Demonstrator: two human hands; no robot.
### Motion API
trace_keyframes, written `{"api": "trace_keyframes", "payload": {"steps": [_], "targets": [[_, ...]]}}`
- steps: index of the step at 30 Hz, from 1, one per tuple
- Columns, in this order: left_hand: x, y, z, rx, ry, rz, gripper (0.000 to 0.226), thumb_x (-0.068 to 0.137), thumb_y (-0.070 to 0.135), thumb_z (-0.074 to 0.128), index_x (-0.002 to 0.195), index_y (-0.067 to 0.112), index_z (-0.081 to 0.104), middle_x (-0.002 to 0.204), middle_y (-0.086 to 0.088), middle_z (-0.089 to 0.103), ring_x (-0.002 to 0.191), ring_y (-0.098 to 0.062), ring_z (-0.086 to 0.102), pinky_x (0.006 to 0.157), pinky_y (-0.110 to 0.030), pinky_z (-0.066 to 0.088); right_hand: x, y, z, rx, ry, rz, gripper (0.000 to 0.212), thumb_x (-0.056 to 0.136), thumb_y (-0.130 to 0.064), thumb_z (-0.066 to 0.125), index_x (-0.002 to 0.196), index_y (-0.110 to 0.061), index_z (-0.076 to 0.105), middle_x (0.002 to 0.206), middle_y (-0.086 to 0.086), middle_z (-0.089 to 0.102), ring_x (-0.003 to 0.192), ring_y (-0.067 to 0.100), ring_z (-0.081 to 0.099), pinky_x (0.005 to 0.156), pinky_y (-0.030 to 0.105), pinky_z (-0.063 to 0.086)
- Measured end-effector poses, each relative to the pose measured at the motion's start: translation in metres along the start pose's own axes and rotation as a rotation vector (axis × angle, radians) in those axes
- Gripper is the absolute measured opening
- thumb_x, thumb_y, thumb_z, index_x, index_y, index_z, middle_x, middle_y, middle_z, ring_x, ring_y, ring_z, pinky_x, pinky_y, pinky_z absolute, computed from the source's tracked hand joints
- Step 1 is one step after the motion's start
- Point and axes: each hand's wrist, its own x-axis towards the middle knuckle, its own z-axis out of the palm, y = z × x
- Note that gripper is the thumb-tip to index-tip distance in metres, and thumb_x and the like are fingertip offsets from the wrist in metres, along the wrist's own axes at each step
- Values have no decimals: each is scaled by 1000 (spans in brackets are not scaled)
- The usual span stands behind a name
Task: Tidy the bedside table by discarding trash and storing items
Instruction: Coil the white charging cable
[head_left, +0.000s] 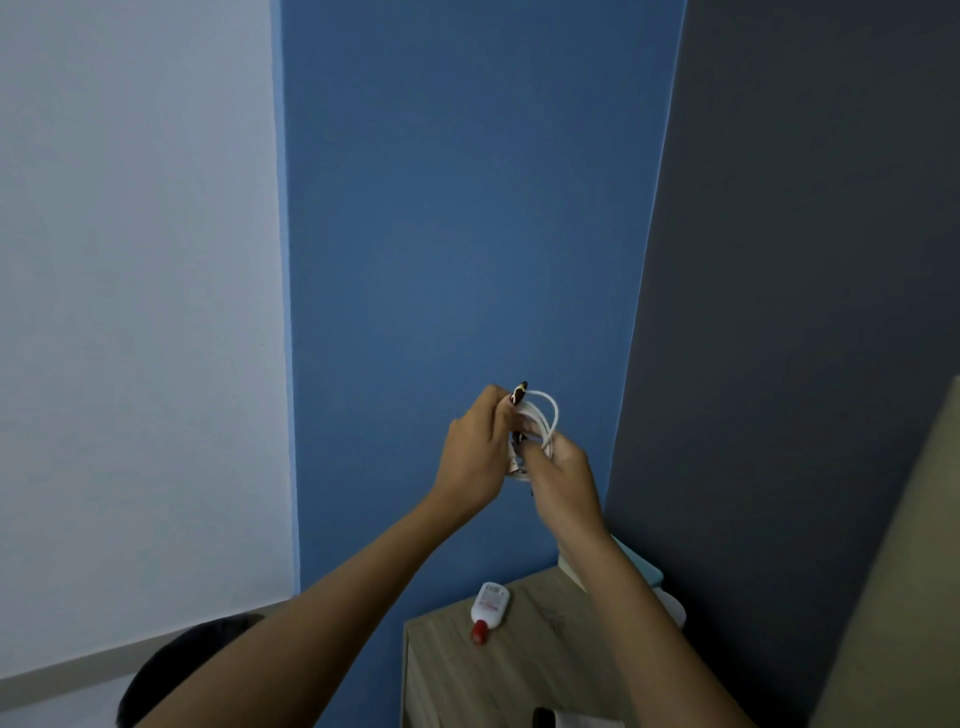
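Both your arms reach up and forward, bare from the elbow, converging in front of you at about the same height. Your left hand (475, 457) shows its back to the camera, fingers curled closed, with the thumb and forefinger pinched at the top. Your right hand (563, 475) sits just beside it, slightly lower, also closed, its knuckles turned toward the left hand. The two hands nearly touch, fingertips facing each other. Your right forearm crosses the lower right of the view; your left rises from bottom centre.
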Motion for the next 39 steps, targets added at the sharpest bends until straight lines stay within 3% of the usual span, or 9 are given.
{"api": "trace_keyframes", "payload": {"steps": [5, 9, 14, 17, 21, 25, 31, 36, 39], "targets": [[1, -2, 1, -8, -8, -32, 33, 102, 28, 32, 79, 12, 48, 63, -4, 55, 52, -15, 49, 52, -41, 43, -3, 2, -8, -231, -20, -196, 15, 99, -28, 43, 90, -22, 53, 60, -8, 48, 53, 8, 42, 52, 23, 33], [14, 2, -11, -111, 63, -139, 34, 102, 31, 35, 84, 11, 55, 55, -2, 50, 38, -2, 46, 43, -20, 40, -16, -3, -13, -131, -45, -201, 25, 95, -52, 35, 104, -30, 45, 52, -5, 37, 44, 7, 33, 46, 25, 28], [21, -5, -19, -146, 125, -225, 38, 101, 36, 34, 79, 12, 54, 54, -2, 46, 43, -11, 47, 47, -27, 38, -24, 1, -12, -199, -49, -163, 12, 100, -34, 39, 104, -27, 47, 55, -5, 44, 46, 8, 38, 49, 39, 37], [14, -14, -17, -35, 174, -210, 40, 102, 36, 29, 73, 14, 46, 57, -2, 46, 48, -16, 47, 47, -27, 36, -27, -4, -12, -257, -137, -53, 28, 101, -23, 38, 88, -19, 62, 57, -12, 55, 51, 5, 47, 60, 34, 51], [12, -19, -20, 73, 218, -169, 43, 103, 36, 27, 76, 8, 46, 58, -2, 46, 52, -20, 50, 41, -20, 35, -23, -22, -20, 162, -381, 248, 30, 98, -12, 43, 85, -11, 71, 84, 1, 71, 71, 9, 57, 66, 23, 46], [13, -15, -17, 132, 216, -126, 40, 103, 33, 29, 78, 7, 47, 59, -1, 47, 51, -19, 49, 41, -20, 33, -18, -21, -31, 552, -527, 374, 21, 94, -5, 51, 98, -3, 71, 82, 1, 72, 69, 7, 52, 61, 17, 45], [9, -13, -8, 154, 164, -91, 39, 103, 32, 29, 78, 8, 46, 59, -2, 47, 50, -17, 41, 46, -30, 32, -5, -24, -21, 818, -239, 393, 10, 86, -1, 62, 91, -1, 70, 79, 7, 73, 67, 8, 68, 61, 15, 56], [3, -12, -3, 101, 143, -79, 40, 103, 35, 26, 79, 8, 44, 61, -1, 46, 52, -16, 40, 50, -35, 35, -3, -18, -13, 380, 59, 236, 5, 83, -12, 72, 87, -9, 73, 79, 1, 71, 68, 8, 61, 60, 21, 51], [1, -11, -3, 86, 126, -55, 40, 103, 36, 24, 80, 9, 43, 60, -1, 44, 51, -18, 40, 49, -37, 36, -5, -14, -9, 273, 124, 164, 6, 81, -19, 73, 83, -13, 71, 88, -5, 71, 78, 9, 64, 63, 25, 52]]}}
